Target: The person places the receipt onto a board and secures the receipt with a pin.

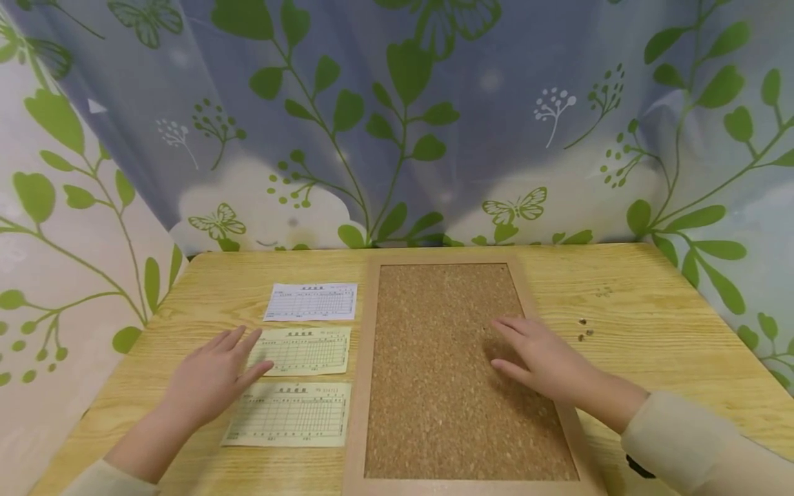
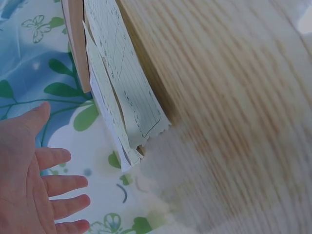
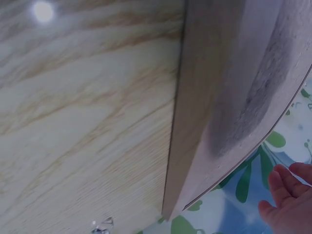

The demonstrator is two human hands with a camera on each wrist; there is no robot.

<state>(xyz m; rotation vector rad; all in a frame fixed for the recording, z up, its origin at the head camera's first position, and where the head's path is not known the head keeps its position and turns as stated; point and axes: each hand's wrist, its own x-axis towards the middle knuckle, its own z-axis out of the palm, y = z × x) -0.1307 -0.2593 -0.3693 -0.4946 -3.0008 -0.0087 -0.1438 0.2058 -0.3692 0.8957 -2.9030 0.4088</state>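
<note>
left hand (image 1: 207, 379): fingers spread, over the left end of the middle paper slip (image 1: 307, 351)
right hand (image 1: 548, 362): thumb apart from extended fingers, over the right side of the cork board (image 1: 459, 406); contact unclear
small dark pieces (image 1: 590, 333): on the table (image 1: 670, 303), right of the cork board

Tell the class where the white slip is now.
In the head view, the white slip lies on the table, left of the corkboard and just beyond the yellowish middle slip.
</note>
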